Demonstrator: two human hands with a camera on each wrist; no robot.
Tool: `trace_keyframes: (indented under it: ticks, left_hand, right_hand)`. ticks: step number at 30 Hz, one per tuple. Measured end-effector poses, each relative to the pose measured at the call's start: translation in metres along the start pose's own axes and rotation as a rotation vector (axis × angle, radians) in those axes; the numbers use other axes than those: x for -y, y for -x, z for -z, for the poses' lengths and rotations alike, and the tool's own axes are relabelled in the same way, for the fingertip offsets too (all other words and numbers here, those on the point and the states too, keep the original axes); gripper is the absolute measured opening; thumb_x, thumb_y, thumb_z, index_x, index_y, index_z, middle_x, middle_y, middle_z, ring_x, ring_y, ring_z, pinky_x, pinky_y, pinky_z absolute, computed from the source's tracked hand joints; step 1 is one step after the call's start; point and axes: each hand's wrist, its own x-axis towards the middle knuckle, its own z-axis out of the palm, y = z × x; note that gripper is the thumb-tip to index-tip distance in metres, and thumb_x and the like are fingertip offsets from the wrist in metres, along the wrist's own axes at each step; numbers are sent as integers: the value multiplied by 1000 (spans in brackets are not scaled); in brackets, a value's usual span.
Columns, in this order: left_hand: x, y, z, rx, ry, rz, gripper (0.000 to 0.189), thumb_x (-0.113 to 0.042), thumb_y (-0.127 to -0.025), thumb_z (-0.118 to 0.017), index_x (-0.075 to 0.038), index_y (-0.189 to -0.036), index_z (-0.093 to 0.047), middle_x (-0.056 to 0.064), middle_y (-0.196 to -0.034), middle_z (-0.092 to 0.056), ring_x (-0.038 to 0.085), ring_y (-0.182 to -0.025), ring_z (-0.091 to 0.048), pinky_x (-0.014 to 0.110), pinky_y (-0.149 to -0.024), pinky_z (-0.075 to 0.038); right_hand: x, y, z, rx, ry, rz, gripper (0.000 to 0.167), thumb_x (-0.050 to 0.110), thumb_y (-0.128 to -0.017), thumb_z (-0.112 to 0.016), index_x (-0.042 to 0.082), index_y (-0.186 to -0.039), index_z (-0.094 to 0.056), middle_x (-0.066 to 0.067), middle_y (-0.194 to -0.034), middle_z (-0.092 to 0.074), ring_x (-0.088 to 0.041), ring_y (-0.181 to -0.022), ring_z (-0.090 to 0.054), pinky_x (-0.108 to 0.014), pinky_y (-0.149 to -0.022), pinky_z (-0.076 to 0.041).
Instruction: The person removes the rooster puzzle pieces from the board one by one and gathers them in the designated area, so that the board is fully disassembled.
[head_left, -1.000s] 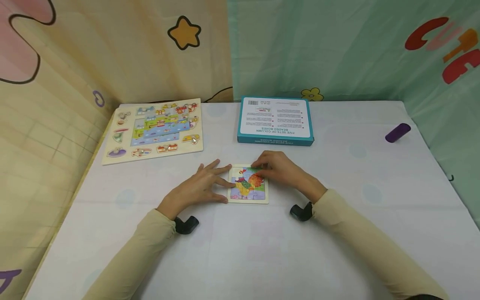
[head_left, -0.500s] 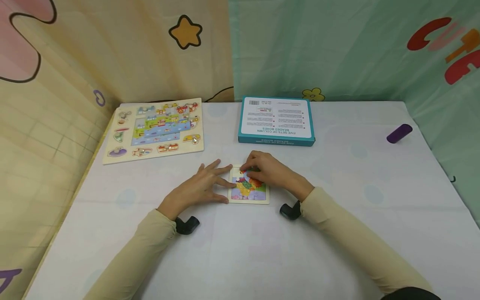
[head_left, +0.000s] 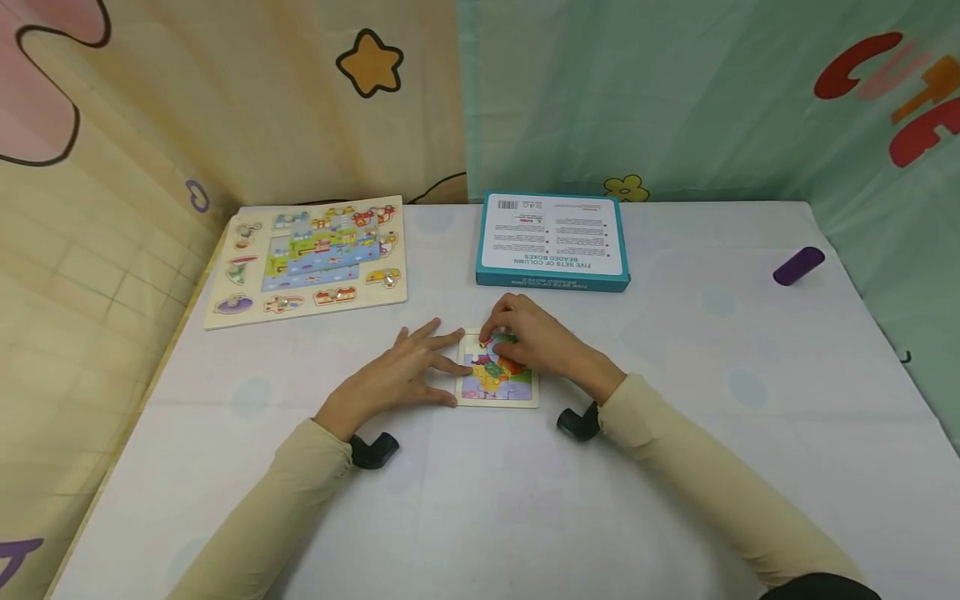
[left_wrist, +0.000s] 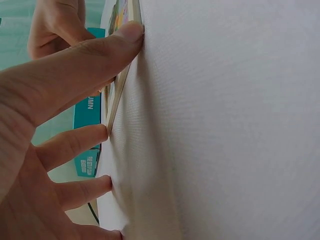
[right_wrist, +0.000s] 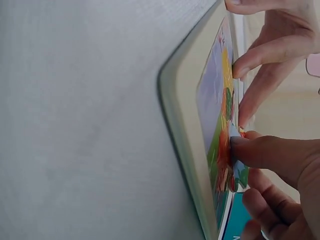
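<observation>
A small square jigsaw puzzle with a colourful bird picture and a pale frame lies flat on the table. My left hand rests at its left side with spread fingers. The thumb and one fingertip touch the frame's edge in the left wrist view, and another fingertip reaches onto the picture. My right hand is over the top of the puzzle, where it hides part of the picture. Between its thumb and fingers it pinches a blue and green puzzle piece, which stands tilted up from the picture in the right wrist view.
Wooden peg puzzle boards lie stacked at the back left. Behind the small puzzle is a teal and white box. A purple cylinder lies far right. Printed curtains hang behind the table's back edge.
My right hand has moved left from the puzzle's upper right corner to its top middle, then stayed nearly still. The left hand has kept its place at the frame.
</observation>
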Motion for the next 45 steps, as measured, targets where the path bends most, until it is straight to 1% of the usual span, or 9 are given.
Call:
trace_keyframes:
  ticks: [3, 9, 15, 20, 29, 32, 37, 39, 45]
  left_hand:
    - [0, 0, 0, -2, -8, -5, 47, -36, -74, -86, -22, -117, -75, 9, -151, -43, 43, -146, -17, 76, -105, -14]
    - [1, 0, -1, -3, -7, -11, 47, -36, -74, -86, -22, -117, -75, 9, -151, -43, 44, -146, -17, 76, -105, -14]
    - [1, 1, 0, -4, 0, -7, 47, -35, -74, -86, -22, -117, -75, 9, -151, -43, 43, -146, -17, 75, -105, -13]
    - [1, 1, 0, -2, 3, -7, 47, -34, -74, -86, -21, -117, -75, 10, -151, -43, 44, -146, -17, 75, -105, -13]
    - [1, 1, -1, -1, -1, -5, 47, -34, -74, -86, -21, -117, -75, 9, -151, -43, 43, -146, -17, 75, -105, -13]
    - [1, 0, -1, -5, 0, -10, 47, -34, -74, -86, -21, -117, -75, 9, -151, -43, 44, -146, -17, 75, -105, -13]
    - [0, 0, 0, -2, 7, -7, 47, -34, -74, -86, -21, -118, -74, 9, -152, -42, 43, -146, -16, 75, -106, -12]
    - [0, 0, 0, -2, 10, -5, 47, -34, -74, -86, -21, -118, -74, 9, -152, -42, 43, -146, -16, 75, -106, -12]
    - [0, 0, 0, -4, 12, -7, 47, -34, -74, -86, -22, -117, -75, 9, -152, -42, 43, -146, -17, 75, -106, -12]
  right_hand:
    - [1, 2, 0, -9, 7, 7, 19, 17, -91, -71, 17, -110, -74, -1, -113, -61, -21, -109, -50, -38, -98, -45]
    - [1, 7, 4, -21, -17, -19, 34, 18, -90, -72, 14, -124, -67, -2, -106, -64, -20, -99, -54, -36, -90, -48]
    - [-3, 13, 4, -64, -45, -72, 27, 15, -90, -72, 11, -117, -73, -1, -95, -68, -19, -88, -57, -31, -81, -50]
    - [-7, 15, 3, -104, -102, -79, 23, 14, -90, -72, 12, -113, -76, 1, -88, -71, -18, -81, -57, -28, -72, -50]
    - [-14, 15, 1, -129, -223, -115, 21, 11, -90, -71, 13, -110, -78, 0, -101, -74, -17, -78, -56, -27, -64, -47]
    - [-12, 16, 1, -129, -201, -98, 21, 11, -89, -72, 12, -110, -77, 0, -97, -73, -18, -79, -55, -28, -66, -47]
    - [-8, 15, -1, -113, -116, -50, 27, 14, -86, -77, 10, -112, -75, 1, -85, -65, -18, -79, -54, -29, -71, -47]
    - [-7, 15, -2, -113, -100, -36, 28, 14, -85, -78, 10, -112, -74, 1, -84, -64, -18, -79, -54, -29, -72, -48]
    - [-8, 16, -2, -129, -121, -33, 25, 13, -85, -77, 11, -110, -75, 2, -81, -63, -17, -76, -54, -29, -68, -47]
